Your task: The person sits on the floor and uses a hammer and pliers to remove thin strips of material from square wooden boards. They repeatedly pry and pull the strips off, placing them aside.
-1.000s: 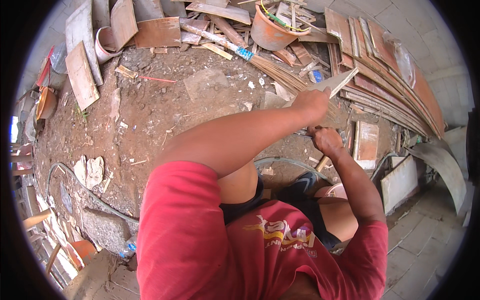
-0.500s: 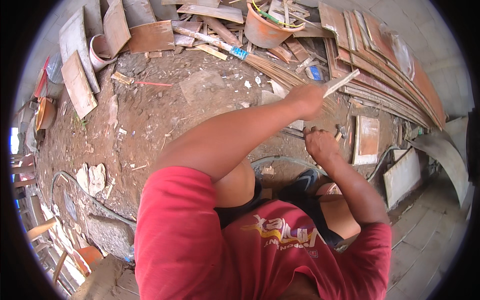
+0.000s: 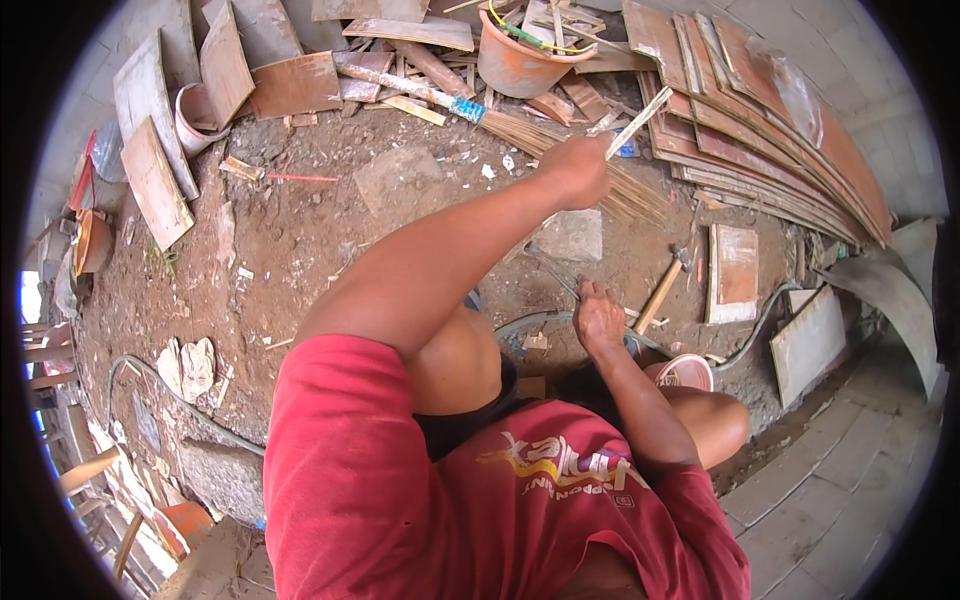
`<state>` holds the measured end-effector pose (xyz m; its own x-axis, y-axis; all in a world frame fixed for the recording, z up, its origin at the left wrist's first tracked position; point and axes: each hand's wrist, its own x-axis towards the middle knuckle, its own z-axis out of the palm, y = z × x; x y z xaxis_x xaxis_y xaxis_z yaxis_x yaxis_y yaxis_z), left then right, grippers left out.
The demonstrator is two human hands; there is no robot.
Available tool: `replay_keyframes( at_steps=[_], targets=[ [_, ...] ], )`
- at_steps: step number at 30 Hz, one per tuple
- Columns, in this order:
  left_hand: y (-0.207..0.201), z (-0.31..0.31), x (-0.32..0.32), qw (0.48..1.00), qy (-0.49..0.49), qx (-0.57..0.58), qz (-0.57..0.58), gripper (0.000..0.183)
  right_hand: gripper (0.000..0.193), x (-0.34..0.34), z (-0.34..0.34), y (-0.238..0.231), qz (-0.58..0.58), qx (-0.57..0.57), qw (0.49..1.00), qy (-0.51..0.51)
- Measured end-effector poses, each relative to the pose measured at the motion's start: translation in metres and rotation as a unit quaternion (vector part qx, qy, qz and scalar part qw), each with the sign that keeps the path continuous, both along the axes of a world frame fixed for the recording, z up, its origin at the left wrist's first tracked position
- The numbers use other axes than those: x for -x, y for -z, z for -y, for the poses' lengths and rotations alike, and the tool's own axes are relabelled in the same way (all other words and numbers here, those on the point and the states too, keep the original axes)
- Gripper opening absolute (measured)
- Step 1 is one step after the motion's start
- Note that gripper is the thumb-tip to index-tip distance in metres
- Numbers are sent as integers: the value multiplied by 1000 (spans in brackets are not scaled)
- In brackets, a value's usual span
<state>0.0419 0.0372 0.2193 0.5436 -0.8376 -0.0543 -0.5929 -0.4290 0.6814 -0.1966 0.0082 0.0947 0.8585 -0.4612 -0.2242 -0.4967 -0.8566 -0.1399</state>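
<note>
My left hand (image 3: 580, 172) is closed around a narrow pale wooden strip (image 3: 640, 122), which slants up and away to the right. Nearer to me, my right hand (image 3: 601, 318) is closed on a slim dark metal tool (image 3: 553, 268); its far end points left, close to the dirt, and its exact kind is unclear. A grey block (image 3: 573, 236) lies on the ground between the two hands. Right of my right hand, a hammer (image 3: 660, 293) with a wooden handle leans at a slant. Below my raised left hand lies a stick broom (image 3: 530, 136) with blue wrapping.
An orange bucket (image 3: 527, 62) of wood scraps stands at the far side. Stacked plywood sheets (image 3: 740, 150) lie at the right, with a small panel (image 3: 734, 275) nearer. Loose boards (image 3: 155, 185) lean at the left. A hose (image 3: 190, 405) curves over the dirt. Cream gloves (image 3: 188, 368) lie at left.
My left hand has moved left and slightly away with the strip. My right hand has come left and nearer, showing more of the metal tool. The hammer now shows fully.
</note>
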Motion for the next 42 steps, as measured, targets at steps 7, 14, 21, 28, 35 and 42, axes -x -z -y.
replay_keyframes(
  at_steps=[7,14,21,28,35,42],
  targets=[
    [9,1,-5,1000,10,29,6,51,42,-3,4,-2,-9,4,1000,-7],
    [21,-1,-19,998,-17,64,8,48,54,17,-10,35,-25,-138,989,52],
    [11,-12,-20,998,-47,42,-12,45,55,1,-20,12,-7,-116,991,62],
    [7,-15,-21,998,-47,39,-14,42,58,-7,-9,-4,-2,-99,993,61],
    [9,-11,-19,998,-41,43,-18,43,51,-13,16,-15,-5,-15,1000,-2],
    [13,-12,-22,998,-45,44,-11,44,53,-12,16,-3,27,56,997,-44]
  ],
)
